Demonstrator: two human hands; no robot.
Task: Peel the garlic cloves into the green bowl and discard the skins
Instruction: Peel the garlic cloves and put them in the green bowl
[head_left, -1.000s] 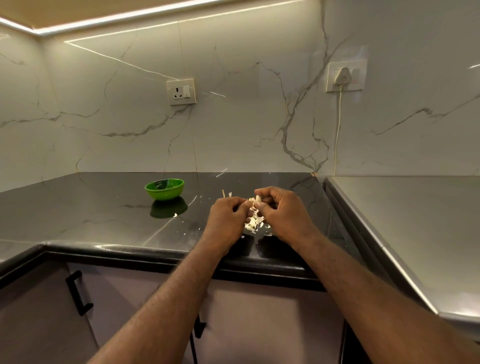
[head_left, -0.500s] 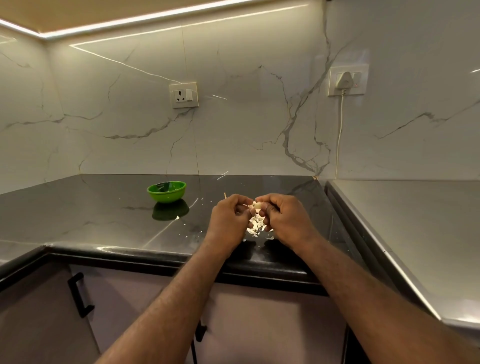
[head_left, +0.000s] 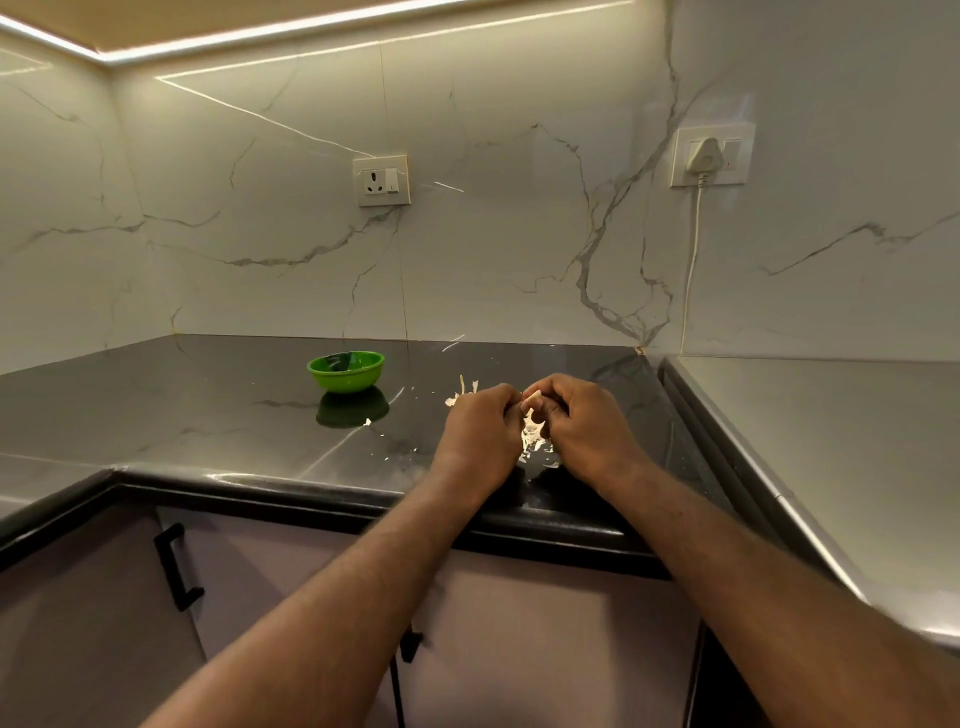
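Both hands meet over the black countertop (head_left: 218, 415), just above a small heap of pale garlic skins (head_left: 532, 444). My left hand (head_left: 480, 431) and my right hand (head_left: 584, 426) have curled fingers, and between their fingertips they pinch a pale garlic clove (head_left: 531, 399), mostly hidden by the fingers. More skin scraps (head_left: 462, 392) lie beyond my left hand. The green bowl (head_left: 346, 370) stands upright to the left, well apart from both hands; its contents are not visible.
A steel surface (head_left: 831, 457) adjoins the counter on the right. The marble wall carries a socket (head_left: 382, 181) and a plugged-in white plug (head_left: 705, 156) whose cord hangs down. Cabinet doors with black handles (head_left: 174, 566) sit below the counter edge.
The hands stay together on the clove, with small finger shifts. The whole view has shifted slightly between frames.
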